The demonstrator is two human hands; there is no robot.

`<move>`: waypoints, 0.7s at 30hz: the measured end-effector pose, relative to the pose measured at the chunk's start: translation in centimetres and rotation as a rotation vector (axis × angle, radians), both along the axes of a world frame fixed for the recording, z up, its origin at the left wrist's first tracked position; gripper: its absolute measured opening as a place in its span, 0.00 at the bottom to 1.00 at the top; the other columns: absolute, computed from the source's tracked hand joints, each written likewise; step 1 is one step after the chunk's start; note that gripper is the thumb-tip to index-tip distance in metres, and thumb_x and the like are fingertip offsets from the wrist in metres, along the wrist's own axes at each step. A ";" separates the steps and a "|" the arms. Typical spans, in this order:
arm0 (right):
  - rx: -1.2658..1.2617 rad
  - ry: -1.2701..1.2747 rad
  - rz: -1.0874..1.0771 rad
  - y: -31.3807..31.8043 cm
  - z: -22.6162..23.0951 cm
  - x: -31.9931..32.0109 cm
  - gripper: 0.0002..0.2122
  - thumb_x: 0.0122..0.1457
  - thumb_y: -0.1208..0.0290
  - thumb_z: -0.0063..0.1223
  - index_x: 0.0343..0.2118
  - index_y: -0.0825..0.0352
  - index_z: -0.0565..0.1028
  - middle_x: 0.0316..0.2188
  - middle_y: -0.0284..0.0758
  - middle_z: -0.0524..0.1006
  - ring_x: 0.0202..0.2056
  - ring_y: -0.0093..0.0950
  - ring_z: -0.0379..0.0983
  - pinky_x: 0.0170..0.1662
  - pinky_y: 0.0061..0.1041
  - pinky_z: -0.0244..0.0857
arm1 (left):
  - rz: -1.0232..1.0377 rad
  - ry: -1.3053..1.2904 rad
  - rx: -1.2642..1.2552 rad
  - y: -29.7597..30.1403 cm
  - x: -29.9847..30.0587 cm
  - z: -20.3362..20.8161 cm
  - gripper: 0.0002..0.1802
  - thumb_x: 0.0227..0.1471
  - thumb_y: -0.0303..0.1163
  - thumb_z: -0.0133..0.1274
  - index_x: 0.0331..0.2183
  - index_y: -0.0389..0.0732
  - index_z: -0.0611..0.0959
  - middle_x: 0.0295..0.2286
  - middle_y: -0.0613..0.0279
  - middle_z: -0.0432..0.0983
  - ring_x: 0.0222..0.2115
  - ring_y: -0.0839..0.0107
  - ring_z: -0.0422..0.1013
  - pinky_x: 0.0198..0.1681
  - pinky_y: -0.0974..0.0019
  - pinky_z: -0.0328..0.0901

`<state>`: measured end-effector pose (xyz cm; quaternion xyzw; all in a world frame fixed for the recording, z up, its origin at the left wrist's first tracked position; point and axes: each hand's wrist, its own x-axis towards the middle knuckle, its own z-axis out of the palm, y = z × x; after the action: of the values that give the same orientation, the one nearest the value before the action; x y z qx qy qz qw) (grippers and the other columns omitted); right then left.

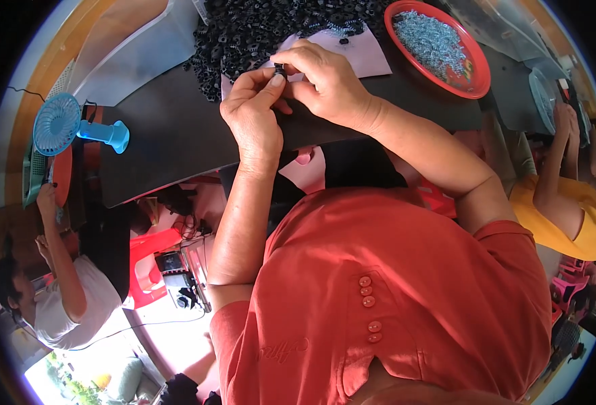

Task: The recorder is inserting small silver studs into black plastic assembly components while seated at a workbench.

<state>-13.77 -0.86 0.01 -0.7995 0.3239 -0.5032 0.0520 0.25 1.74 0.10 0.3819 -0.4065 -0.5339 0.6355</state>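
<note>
Left hand: the left hand [254,115] comes up from the lower edge with its fingers curled, thumb and forefinger pinching a small black part [279,68] at its tip.
Right hand: the right hand [328,81] arches over from the right, its fingertips pressed together on the same small black part from above.
Key relation: both hands meet at the part, so it sits between the two sets of fingertips, above the left hand and just left of the right hand's knuckles; neither is clearly nearer.
Long axis: too small to tell which way the part's long axis runs.
Where the part is: held just above the dark tabletop [176,135], over a pale sheet [372,57] and right beside the heap of black parts [257,30], which lies beyond the hands.
To the right: a red dish [475,64] of small silvery pieces sits on the tabletop, well apart from the hands.
To the left: a blue fan [61,125] stands at the tabletop's edge.
Others: a person in white at lower left and a person in yellow at right are at their own work.
</note>
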 end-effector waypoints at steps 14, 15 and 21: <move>0.456 -0.286 0.105 0.0 1.3 -0.9 0.03 0.54 0.77 0.54 0.31 0.70 0.76 0.24 0.38 0.78 0.27 0.28 0.77 0.30 0.23 0.68 | -0.013 -0.119 0.009 0.4 -0.2 0.7 0.08 0.53 0.20 0.53 0.36 0.25 0.78 0.25 0.55 0.76 0.20 0.72 0.71 0.20 0.76 0.62; 0.456 -0.287 0.105 0.0 1.3 -0.9 0.03 0.54 0.77 0.54 0.31 0.70 0.76 0.24 0.38 0.78 0.27 0.28 0.77 0.30 0.23 0.68 | -0.006 -0.126 0.008 0.3 -0.2 0.6 0.08 0.53 0.20 0.53 0.36 0.25 0.79 0.25 0.55 0.76 0.20 0.73 0.70 0.20 0.76 0.62; 0.280 -0.140 0.056 0.2 1.2 -1.1 0.03 0.56 0.76 0.53 0.32 0.69 0.74 0.24 0.29 0.75 0.27 0.17 0.70 0.31 0.18 0.64 | 0.009 -0.106 0.015 0.4 -0.5 0.6 0.05 0.51 0.20 0.55 0.32 0.30 0.81 0.19 0.63 0.74 0.16 0.81 0.65 0.19 0.79 0.58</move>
<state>-14.90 -0.63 1.22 -0.7561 0.3639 -0.5061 0.1994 -0.23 2.17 0.66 0.4161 -0.4341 -0.5132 0.6125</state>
